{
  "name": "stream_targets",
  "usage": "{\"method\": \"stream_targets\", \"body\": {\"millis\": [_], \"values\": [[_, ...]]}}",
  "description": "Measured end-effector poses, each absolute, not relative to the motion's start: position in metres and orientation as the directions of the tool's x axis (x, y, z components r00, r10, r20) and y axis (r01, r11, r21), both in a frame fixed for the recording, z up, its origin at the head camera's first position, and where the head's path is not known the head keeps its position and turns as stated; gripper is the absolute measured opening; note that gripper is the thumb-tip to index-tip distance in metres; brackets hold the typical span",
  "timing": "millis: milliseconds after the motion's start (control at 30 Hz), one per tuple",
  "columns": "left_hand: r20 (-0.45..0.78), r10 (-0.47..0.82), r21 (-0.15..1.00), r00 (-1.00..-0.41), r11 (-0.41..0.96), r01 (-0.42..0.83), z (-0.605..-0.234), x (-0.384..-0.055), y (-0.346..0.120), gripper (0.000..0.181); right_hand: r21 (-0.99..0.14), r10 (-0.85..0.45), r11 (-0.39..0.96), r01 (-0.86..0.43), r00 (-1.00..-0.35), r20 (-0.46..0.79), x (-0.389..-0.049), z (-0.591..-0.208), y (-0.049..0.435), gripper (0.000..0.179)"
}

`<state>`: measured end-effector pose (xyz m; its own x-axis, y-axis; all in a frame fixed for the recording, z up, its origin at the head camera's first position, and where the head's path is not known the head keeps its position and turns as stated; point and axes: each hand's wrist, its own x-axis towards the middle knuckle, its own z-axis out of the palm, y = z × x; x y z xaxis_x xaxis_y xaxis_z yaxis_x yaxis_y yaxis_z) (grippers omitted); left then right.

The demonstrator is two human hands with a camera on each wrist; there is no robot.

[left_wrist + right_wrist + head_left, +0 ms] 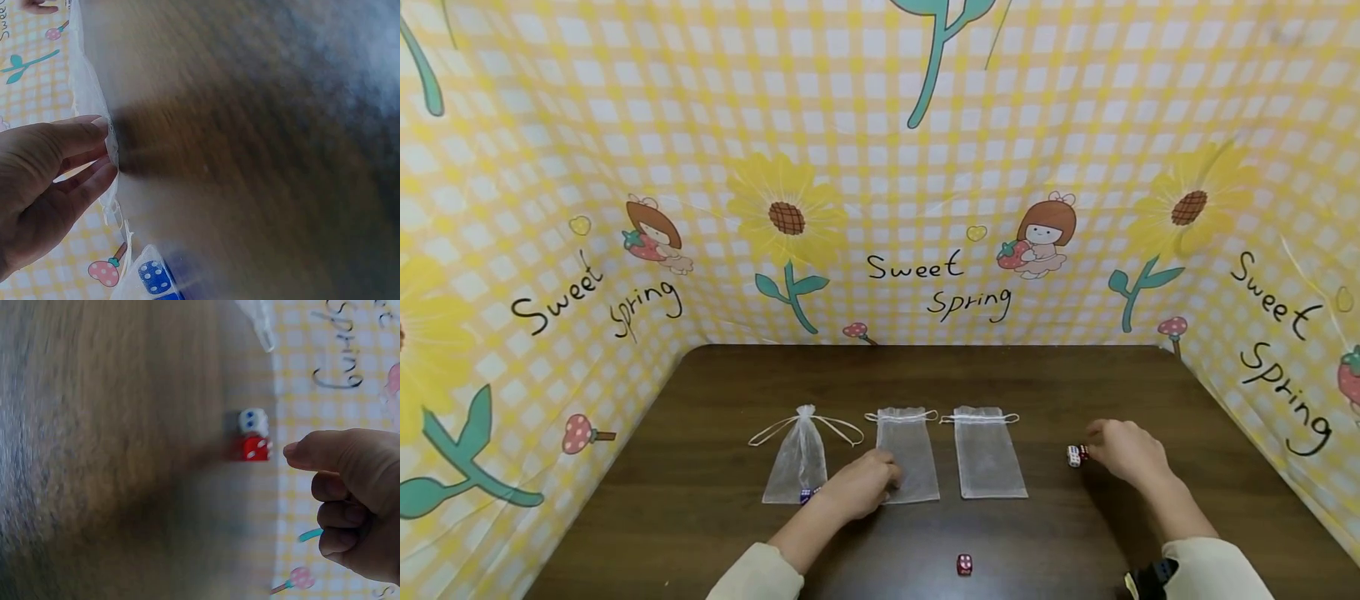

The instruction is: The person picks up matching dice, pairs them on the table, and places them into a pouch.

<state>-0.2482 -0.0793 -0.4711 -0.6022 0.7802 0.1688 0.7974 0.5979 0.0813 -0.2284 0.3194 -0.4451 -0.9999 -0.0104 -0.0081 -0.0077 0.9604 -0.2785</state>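
White and probably limp, the middle bag (917,462) is being pinched by the left hand (859,483) near its lower left. The right hand (1126,454), loosely bent, holding nothing, is hovering beside dice (253,422), likely hard, best taken by opposite faces.

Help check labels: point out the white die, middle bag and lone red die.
White die (251,420): right wrist view, two-dot face.
Middle bag (913,454): head view, sheer body.
Lone red die (964,561): head view, top face.
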Motion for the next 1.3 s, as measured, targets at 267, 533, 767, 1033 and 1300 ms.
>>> {"method": "stream_targets", "body": {"millis": [267,533,767,1033,1300], "values": [[0.183,0.789,0.079,-0.586,0.583,0.809,-0.47,-0.249,-0.078,0.017,-0.313,0.027,0.949,0.046,-0.997,-0.066,-0.231,-0.459,0.326,0.026],[0.188,0.794,0.083,-0.578,0.573,0.815,-0.469,-0.249,-0.079,0.017,-0.287,0.018,0.958,0.003,-0.999,0.052,-0.215,-0.441,0.311,0.02],[0.192,0.8,0.07,-0.568,0.566,0.821,-0.469,-0.25,-0.079,0.017,-0.297,-0.127,0.936,-0.189,-0.968,0.216,-0.179,-0.418,0.253,0.016],[0.191,0.795,0.069,-0.576,0.574,0.816,-0.468,-0.249,-0.079,0.016,-0.237,-0.354,0.876,-0.421,-0.893,0.279,-0.15,-0.426,0.206,0.017],[0.19,0.793,0.069,-0.578,0.577,0.814,-0.469,-0.248,-0.08,0.017,-0.26,-0.495,0.806,-0.531,-0.847,0.195,-0.145,-0.451,0.183,0.011]]}}
